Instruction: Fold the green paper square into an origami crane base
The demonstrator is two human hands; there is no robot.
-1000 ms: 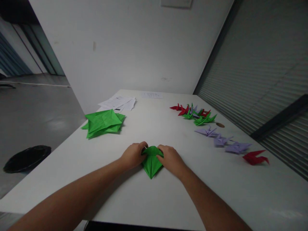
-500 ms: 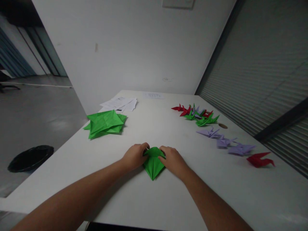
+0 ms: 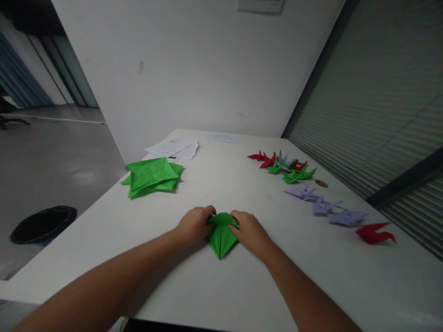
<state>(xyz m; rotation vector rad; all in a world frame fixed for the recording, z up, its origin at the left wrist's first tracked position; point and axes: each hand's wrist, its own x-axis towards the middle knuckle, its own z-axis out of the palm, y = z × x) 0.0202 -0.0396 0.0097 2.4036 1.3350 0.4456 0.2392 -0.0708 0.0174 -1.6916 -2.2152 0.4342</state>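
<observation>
A partly folded sheet of green origami paper [image 3: 222, 237] lies on the white table [image 3: 249, 290], its lower point facing me and a crease running down its middle. My left hand [image 3: 196, 224] grips its upper left edge, thumb and fingers closed on the paper. On the upper right edge, my right hand [image 3: 249, 230] pinches the paper in the same way. Between the hands the top of the sheet bulges in a rounded fold. The fingertips behind the paper are partly hidden.
Creased green paper sheets [image 3: 152, 177] are stacked at the left, before printed pages [image 3: 173, 148]. Right of me sit a red paper crane [image 3: 374, 234], several purple cranes [image 3: 348, 217] and a mixed crane pile [image 3: 282, 166] near a brown disc [image 3: 321, 183]. A black-lined bin [image 3: 43, 225] stands left, on the floor.
The view has tilted slightly. Both hands keep their hold on the green paper, and its top fold bends a little more toward me.
</observation>
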